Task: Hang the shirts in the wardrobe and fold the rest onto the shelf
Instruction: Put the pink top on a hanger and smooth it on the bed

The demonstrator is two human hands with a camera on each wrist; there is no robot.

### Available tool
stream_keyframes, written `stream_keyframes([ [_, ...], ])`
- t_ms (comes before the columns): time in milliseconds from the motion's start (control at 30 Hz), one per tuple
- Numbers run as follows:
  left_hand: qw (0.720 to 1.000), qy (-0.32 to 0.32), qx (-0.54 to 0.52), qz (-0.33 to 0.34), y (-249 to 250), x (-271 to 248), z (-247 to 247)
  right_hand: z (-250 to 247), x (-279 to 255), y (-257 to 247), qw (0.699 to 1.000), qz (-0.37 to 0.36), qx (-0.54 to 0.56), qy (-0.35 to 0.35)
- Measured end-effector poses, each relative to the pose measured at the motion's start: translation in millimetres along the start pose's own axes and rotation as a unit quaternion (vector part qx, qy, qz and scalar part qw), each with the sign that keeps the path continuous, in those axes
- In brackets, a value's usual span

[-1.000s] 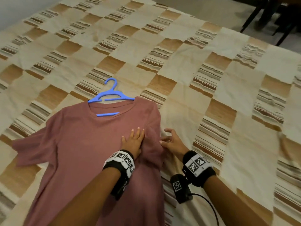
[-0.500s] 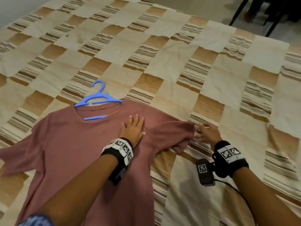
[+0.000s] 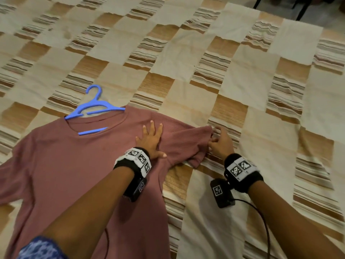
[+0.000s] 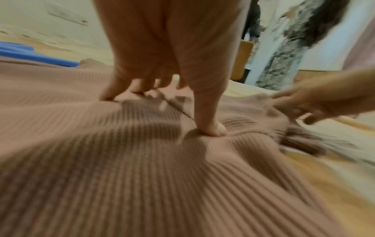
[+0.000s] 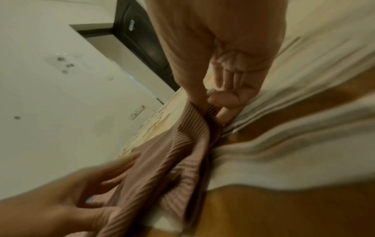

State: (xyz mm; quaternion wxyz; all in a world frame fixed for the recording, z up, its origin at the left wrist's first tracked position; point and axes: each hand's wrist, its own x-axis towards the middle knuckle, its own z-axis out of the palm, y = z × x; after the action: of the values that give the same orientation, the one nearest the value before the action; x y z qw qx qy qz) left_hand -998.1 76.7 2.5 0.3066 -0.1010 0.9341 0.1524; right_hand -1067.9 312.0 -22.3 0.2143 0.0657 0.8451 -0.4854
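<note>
A bed (image 3: 233,75) covered by a patchwork bedspread in cream, tan and striped squares fills the view. On its near left part a dusty-pink ribbed T-shirt (image 3: 74,165) lies flat, front up, with both short sleeves spread out. A blue plastic hanger (image 3: 93,109) sits in the neckline, its hook and shoulders sticking out above the collar and its lower bar showing through the neck opening.

The left hand (image 3: 150,141) lies flat with fingers straight and spread, pressing the shirt near the right shoulder and gripping nothing. The right hand (image 3: 220,144) pinches the hem of the outstretched sleeve (image 3: 192,143) between thumb and fingers, as the right wrist view shows.

By my reading the task is at an early stage: the hanger is in the shirt and the cloth is being smoothed, but nothing is hung yet. No wardrobe, shelf or other garments are in view, so carrying this shirt over, and any folding, remain to be done.
</note>
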Motion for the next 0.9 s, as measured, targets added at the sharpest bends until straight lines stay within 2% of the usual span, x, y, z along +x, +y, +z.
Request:
stream_keyframes([
  [100, 0.997, 0.052, 0.013, 0.054, 24.8, -22.8, 24.5, -14.6, 8.2, -15.4, 0.998, -0.028, -0.044, -0.038],
  [167, 0.995, 0.055, 0.051, 0.072, 36.2, -35.9, 39.5, -31.8, 15.7, -26.4, 0.999, -0.049, -0.004, -0.018],
  [267, 0.990, 0.098, 0.089, 0.055, 38.2, -39.3, 45.2, -49.8, 26.2, -42.3, 0.992, -0.083, 0.093, 0.021],
  [333, 0.990, 0.080, 0.106, 0.047, 40.0, -40.2, 44.2, -45.2, 30.3, -42.0, 0.990, -0.096, 0.089, 0.044],
  [400, 0.991, 0.044, 0.116, 0.042, 42.6, -44.3, 45.1, -33.2, 31.5, -32.1, 0.994, -0.069, 0.077, 0.023],
  [467, 0.991, 0.026, 0.129, 0.037, 43.7, -48.0, 48.2, -21.0, 28.8, -21.1, 1.000, -0.014, 0.017, -0.010],
  [567, 0.990, 0.030, 0.139, 0.016, 44.0, -47.3, 50.0, -11.6, 32.5, -18.9, 0.998, -0.019, -0.062, 0.008],
  [633, 0.990, 0.046, 0.135, 0.004, 43.1, -43.9, 45.3, -11.0, 36.8, -32.0, 0.996, -0.001, -0.075, -0.043],
  [733, 0.993, 0.045, 0.112, -0.015, 41.1, -36.8, 38.0, -14.6, 30.8, -47.9, 0.984, 0.075, 0.050, -0.154],
  [900, 0.995, -0.034, 0.086, -0.022, 47.9, -30.8, 32.9, -9.1, 5.9, -45.1, 0.974, 0.118, 0.136, -0.136],
])
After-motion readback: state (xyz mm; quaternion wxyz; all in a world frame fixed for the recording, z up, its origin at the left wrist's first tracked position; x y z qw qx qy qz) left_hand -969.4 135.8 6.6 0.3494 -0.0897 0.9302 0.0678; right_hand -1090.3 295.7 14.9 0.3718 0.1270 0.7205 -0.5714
